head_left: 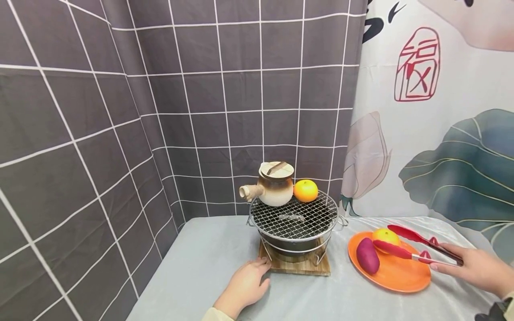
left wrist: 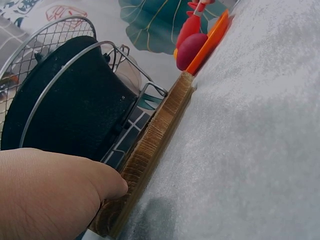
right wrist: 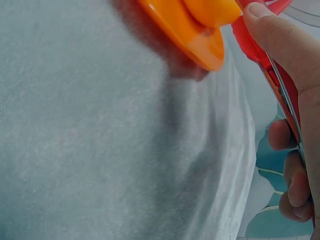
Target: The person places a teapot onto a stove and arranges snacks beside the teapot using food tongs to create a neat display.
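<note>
My right hand holds red-tipped tongs by their handles. Their spread tips lie on either side of an orange on the orange plate. A purple sweet potato lies beside that fruit, at the plate's left. My left hand rests at the front left corner of the wooden board, its fingers fairly straight; in the left wrist view a fingertip touches the board's edge. On the board stands a round grill with a wire rack.
A small clay teapot with a side handle and lid stands at the back of the rack, next to another orange. A small grey handle lies across the mesh. Tiled-pattern cloth hangs behind the grey-covered table.
</note>
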### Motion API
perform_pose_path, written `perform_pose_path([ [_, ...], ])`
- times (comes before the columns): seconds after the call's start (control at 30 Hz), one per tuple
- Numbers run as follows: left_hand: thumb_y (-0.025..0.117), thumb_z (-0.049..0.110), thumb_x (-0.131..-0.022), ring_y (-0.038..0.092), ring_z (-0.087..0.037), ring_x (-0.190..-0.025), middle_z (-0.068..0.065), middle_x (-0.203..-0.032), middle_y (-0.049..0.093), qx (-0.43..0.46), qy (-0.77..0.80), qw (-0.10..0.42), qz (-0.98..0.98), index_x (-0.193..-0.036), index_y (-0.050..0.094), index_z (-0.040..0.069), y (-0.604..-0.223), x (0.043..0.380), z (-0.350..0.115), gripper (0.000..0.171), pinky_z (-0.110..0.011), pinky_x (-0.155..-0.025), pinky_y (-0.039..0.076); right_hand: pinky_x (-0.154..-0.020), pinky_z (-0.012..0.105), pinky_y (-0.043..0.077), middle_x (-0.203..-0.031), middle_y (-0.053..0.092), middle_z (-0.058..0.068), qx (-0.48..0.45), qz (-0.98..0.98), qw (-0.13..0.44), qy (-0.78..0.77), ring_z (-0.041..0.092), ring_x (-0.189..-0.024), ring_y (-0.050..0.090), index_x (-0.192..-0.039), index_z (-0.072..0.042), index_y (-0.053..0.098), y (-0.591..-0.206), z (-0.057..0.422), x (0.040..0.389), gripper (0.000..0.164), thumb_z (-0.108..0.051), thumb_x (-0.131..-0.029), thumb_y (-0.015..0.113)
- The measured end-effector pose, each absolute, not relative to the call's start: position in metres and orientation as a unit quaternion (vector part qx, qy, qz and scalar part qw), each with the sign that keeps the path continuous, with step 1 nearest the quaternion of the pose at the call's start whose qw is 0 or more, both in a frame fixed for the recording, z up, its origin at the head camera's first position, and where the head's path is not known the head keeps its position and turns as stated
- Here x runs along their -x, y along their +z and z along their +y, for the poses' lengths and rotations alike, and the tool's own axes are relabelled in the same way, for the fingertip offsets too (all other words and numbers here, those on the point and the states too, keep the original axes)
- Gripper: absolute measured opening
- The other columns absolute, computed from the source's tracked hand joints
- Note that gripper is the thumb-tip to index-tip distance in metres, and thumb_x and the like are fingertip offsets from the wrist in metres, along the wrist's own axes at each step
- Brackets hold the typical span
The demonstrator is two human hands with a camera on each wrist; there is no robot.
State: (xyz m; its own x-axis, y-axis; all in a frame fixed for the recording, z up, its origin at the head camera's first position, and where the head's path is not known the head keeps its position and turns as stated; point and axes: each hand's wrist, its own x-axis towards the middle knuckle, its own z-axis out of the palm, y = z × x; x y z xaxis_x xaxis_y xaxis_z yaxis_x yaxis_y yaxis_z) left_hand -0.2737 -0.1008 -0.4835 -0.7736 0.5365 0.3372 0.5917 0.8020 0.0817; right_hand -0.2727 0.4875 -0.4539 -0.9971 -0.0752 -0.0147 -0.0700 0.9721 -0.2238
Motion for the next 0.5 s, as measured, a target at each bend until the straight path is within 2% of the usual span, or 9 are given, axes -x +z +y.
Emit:
perform_pose_path([
  [0.5,0.066,0.021,-0.091,0.063,-0.026,-0.122,-0.012,-0.130,0.068,0.304,-0.093,0.154,-0.936,-0.125,0.071,0.006,-0.484,0.274,-0.101,0.038,-0.042,-0.104,0.050,-0.068,0.065,0.057,-0.115,0.057,0.043,0.022,0.992,0.029,-0.118,0.033,-0.083,0.061,-0.136,0.020,0.043,-0.468,0.488,0.272,0.096,-0.062,-0.090,0.063],
])
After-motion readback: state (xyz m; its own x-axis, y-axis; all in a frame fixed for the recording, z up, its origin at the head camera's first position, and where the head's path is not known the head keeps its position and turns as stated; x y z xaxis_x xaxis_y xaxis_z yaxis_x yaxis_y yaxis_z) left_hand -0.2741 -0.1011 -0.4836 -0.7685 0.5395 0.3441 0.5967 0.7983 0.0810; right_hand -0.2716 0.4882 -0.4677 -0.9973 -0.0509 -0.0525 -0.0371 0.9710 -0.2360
